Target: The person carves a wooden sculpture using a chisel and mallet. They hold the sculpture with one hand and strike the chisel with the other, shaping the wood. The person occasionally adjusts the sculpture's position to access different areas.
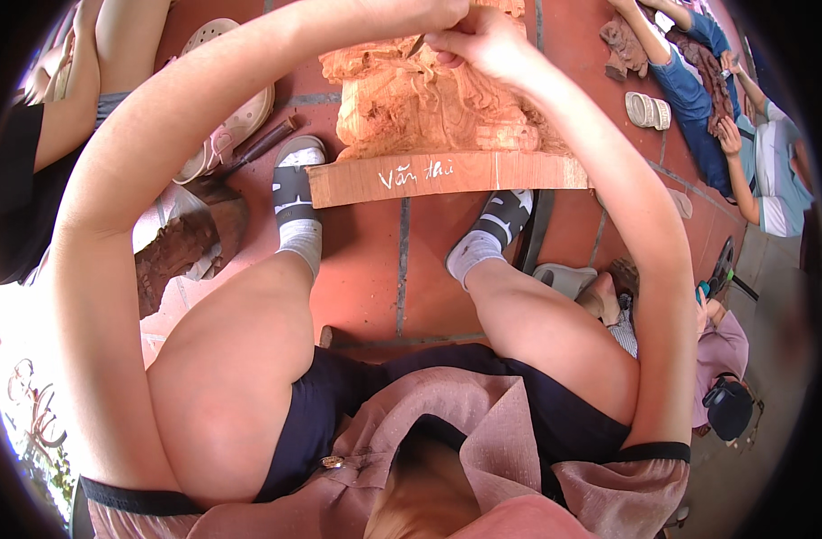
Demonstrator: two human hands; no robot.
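A reddish wood carving [429,108] with deep relief stands in front of me between my feet, on a flat wooden base [447,177] with white handwriting on its near edge. Both of my hands meet over its upper part. Fingers bent together, my right hand [493,43] pinches what looks like a carving tool, whose short dark tip [417,45] points down at the wood. My left hand [442,11] is closed right against it at the picture's top edge. What its fingers hold is hidden.
Left of the carving lie a pale clog [249,121], a dark-handled tool [262,144] and a bag [173,220] with brown carved wood. Other people sit at left and right; one at the upper right handles a brown carving [703,76]. White clogs [649,111] rest on the tiles.
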